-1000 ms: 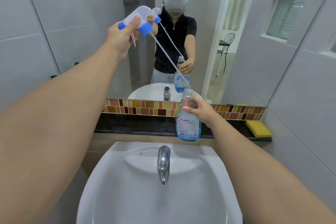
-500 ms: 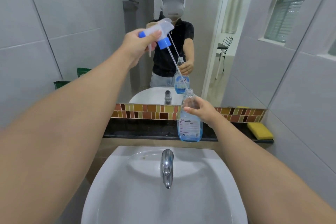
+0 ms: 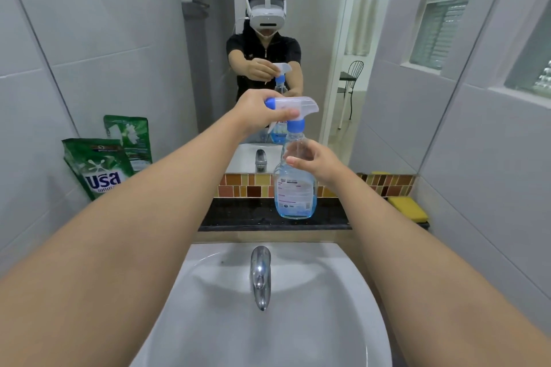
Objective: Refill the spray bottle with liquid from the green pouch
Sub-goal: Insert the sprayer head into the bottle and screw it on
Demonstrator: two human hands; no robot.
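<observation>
A person stands at a white bathroom sink (image 3: 343,322) facing a wall mirror (image 3: 298,39). Behind the sink runs a dark stone ledge (image 3: 238,214), and on it a clear spray bottle (image 3: 295,188) stands upright, with blue liquid filling only its lower part. The trigger sprayer head (image 3: 293,106), white with a blue nozzle and blue collar, sits on top of the bottle's neck.

The left hand (image 3: 259,112) is closed around the sprayer head, thumb along its near side. The right hand (image 3: 317,162) is at the bottle's shoulder with fingers loosely curled and partly spread; whether it actually touches the plastic cannot be told.

The green pouch (image 3: 95,168) stands well to the left, leaning against the grey tiled wall beside the mirror, and its reflection shows just behind it. A chrome tap (image 3: 260,275) rises at the back of the basin, directly below the bottle. A yellow sponge (image 3: 408,207) lies at the right end of the ledge. A band of small orange and brown tiles (image 3: 238,185) runs under the mirror.
</observation>
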